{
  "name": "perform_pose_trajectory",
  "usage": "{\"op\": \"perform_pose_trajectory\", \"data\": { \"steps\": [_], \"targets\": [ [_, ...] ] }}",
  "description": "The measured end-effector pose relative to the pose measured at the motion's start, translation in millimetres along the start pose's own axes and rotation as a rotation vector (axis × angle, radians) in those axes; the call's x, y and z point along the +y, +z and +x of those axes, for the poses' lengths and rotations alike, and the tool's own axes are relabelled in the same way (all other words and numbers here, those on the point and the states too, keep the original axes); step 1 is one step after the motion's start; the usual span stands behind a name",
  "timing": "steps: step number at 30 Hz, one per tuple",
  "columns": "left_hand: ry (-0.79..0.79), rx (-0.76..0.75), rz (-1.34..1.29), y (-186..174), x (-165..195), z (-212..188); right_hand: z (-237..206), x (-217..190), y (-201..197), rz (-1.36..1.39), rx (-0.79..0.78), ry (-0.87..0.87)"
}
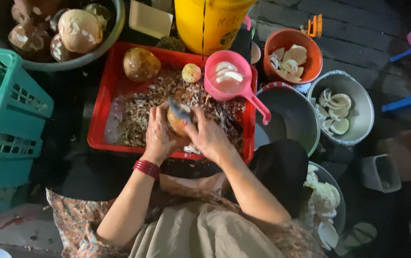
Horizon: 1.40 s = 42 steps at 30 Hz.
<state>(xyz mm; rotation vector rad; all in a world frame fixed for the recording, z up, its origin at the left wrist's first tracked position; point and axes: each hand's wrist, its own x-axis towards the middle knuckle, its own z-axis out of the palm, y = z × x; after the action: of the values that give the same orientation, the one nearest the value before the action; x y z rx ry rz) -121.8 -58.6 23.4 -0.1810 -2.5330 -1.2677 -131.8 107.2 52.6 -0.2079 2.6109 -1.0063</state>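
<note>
the coconut piece (pixel 176 122) sits right between my two hands, held over the middle of the red tray (pixel 101 102). my left hand (pixel 160 134) cups it from the left and below, fingers curled tight around its brown shell. my right hand (pixel 208 136) comes in from the right, closed around a small blue-handled blade (pixel 179 109) that lies across the top of the coconut piece, its long axis running up-left to down-right. both hands touch the piece; neither is nearer, the left bears it and the right works on it. i cannot see the blade's edge clearly.

under the hands the red tray is heaped with brown parings and shell scraps (pixel 157 102). at its far edge lie a whole brown coconut (pixel 141 63) and a small pale peeled lump (pixel 191 72), both well apart from my hands. a pink scoop (pixel 228 76) rests on the tray's right corner with white slices in it, handle pointing down-right.

to the right, an orange bowl (pixel 310 50) holds pale coconut pieces, a grey metal bowl (pixel 365 107) holds curved white slices, and a dark pan (pixel 305 119) between them looks nearly bare. top left, a grey basin (pixel 112 33) holds several rough husked coconuts. a green crate (pixel 14 119) stands at the left, a yellow bucket (pixel 210 21) beyond the tray.
</note>
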Motion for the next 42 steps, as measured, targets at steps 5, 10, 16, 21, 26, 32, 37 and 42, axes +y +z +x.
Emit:
{"op": "perform_pose_trajectory", "data": {
  "steps": [5, 10, 16, 21, 26, 32, 37, 42],
  "targets": [
    [-0.043, -0.014, -0.007, 2, -9, 2, -10, 0, 12, -0.171, 0.035, -0.061],
    [-0.039, -0.036, 0.023, 8, -18, 2, -4, 0, 18, -0.213, 0.132, -0.122],
    [0.081, 0.082, 0.113, 17, -14, 2, 18, 5, 21, -0.151, 0.089, -0.010],
    [-0.014, 0.008, 0.123, 12, -2, -1, 43, 17, 3, 0.196, 0.095, -0.106],
    [-0.065, -0.060, 0.036, -2, -1, 8, 27, 30, -3, 0.555, -0.075, 0.109],
    [0.007, -0.104, -0.067, -3, -8, 10, 1, 25, 9, 0.091, 0.060, -0.161],
    [-0.015, -0.083, -0.083, 1, -7, 8, 12, 25, 6, -0.015, 0.027, -0.058],
    [-0.050, -0.100, -0.039, -1, -1, 11, 19, 25, -1, -0.001, -0.028, 0.044]
  ]
}}
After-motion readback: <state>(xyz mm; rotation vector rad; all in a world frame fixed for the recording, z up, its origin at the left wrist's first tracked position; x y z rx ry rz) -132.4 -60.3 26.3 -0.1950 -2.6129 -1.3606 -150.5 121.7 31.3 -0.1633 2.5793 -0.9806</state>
